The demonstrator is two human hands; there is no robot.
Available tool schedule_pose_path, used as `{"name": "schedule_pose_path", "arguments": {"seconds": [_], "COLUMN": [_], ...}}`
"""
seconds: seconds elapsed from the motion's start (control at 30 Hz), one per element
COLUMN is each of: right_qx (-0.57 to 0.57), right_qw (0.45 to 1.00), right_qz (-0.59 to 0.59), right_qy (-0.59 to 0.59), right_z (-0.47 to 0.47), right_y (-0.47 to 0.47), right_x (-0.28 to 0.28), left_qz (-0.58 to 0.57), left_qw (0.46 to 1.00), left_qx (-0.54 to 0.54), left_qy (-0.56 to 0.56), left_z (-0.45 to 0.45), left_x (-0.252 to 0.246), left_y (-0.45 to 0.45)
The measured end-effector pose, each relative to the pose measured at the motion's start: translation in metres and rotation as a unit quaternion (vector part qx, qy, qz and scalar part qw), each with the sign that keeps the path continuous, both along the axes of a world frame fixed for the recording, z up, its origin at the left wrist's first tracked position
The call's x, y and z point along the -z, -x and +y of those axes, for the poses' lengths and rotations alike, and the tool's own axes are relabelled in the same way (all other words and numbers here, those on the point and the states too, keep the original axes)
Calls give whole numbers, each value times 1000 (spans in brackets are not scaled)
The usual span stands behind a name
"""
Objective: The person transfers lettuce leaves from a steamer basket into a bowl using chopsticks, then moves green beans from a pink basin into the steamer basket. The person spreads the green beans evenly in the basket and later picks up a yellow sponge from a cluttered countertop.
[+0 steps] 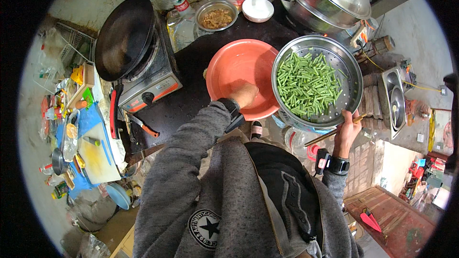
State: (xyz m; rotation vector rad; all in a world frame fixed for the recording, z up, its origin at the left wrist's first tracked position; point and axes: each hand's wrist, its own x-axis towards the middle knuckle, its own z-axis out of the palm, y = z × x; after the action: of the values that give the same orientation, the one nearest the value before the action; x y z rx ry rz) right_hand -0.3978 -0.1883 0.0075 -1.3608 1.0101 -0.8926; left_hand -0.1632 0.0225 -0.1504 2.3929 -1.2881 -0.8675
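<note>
My left hand (245,94) reaches into a pink-orange plastic basin (224,61) of water; its fingers are partly hidden, and whether they hold anything cannot be told. At the right, my right hand (348,132) grips the rim of a perforated metal steamer pan (353,79) with wooden chopsticks (321,138) in the same hand. Cut green beans (308,84) lie in the pan, mostly towards its left side. The pan is tilted, its left edge overlapping the basin's right rim.
A black wok (123,39) leans on a gas stove (152,91) at the left, near an orange-handled knife (148,130). Behind the basin stand a metal bowl of food (216,18), a white bowl (258,9) and a large lidded steamer pot (331,0). A cutting board (95,157) lies far left.
</note>
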Motion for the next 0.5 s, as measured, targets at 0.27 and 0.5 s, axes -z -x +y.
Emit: {"name": "schedule_pose_path", "arguments": {"seconds": [0.27,0.5], "right_qx": [9,-11], "right_qw": [1000,1000], "right_qz": [13,-11], "right_qy": [-9,12], "right_z": [3,0], "right_y": [5,12], "right_x": [-8,2], "left_qz": [-60,84], "left_qw": [995,982], "left_qx": [44,-77], "left_qy": [-58,153], "left_z": [4,26], "left_x": [7,-58], "left_y": [7,-50]}}
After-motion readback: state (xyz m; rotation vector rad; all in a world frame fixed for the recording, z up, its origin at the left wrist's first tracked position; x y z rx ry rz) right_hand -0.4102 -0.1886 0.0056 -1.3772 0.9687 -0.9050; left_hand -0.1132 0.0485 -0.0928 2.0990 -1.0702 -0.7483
